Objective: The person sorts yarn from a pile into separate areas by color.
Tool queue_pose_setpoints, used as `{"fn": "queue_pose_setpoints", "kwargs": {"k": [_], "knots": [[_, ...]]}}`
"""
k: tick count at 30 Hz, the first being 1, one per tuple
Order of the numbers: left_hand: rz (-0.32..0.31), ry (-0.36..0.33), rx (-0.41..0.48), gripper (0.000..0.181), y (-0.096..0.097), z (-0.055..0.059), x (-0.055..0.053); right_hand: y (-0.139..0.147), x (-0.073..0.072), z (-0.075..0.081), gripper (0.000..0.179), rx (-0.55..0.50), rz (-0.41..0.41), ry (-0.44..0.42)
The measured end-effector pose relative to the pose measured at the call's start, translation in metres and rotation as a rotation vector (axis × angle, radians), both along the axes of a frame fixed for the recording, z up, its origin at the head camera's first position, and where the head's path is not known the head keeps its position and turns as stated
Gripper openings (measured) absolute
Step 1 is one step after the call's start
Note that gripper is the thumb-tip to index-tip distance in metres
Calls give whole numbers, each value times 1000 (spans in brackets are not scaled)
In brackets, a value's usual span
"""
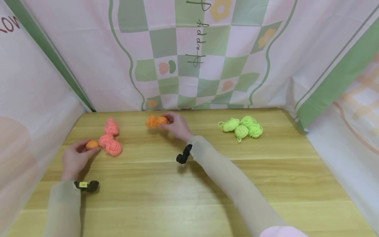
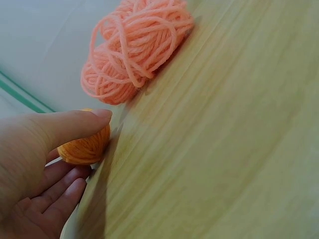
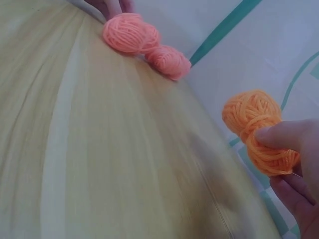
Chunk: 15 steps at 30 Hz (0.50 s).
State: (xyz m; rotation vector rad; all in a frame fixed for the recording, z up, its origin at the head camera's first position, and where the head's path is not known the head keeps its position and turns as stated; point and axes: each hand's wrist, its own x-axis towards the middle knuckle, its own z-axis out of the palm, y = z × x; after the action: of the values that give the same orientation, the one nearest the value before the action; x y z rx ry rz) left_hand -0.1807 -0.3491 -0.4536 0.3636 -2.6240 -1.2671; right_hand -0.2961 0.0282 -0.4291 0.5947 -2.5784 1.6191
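Holding two orange yarn bundles (image 1: 154,121)

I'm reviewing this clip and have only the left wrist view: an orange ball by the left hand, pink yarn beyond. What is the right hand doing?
Observer: The head view shows the right hand pinching an orange skein.
Reviewer: Is it resting on anything?
Observer: It looks lifted; in the right wrist view its shadow falls on the table, apart from it.
Reviewer: Any yarn in another colour?
Observer: Yes, the head view shows green yarn clustered on the table's right side, toward the far edge.
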Motion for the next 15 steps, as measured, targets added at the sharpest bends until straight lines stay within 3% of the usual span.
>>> {"fn": "queue_pose_setpoints", "kwargs": {"k": [8,15], "knots": [[-9,-13,-16,66,0,3,1,-5,-14,0,38,-3,-30,0],[-3,-39,-11,69,-2,1,-1,-9,-18,4,37,21,-45,-14]]}}
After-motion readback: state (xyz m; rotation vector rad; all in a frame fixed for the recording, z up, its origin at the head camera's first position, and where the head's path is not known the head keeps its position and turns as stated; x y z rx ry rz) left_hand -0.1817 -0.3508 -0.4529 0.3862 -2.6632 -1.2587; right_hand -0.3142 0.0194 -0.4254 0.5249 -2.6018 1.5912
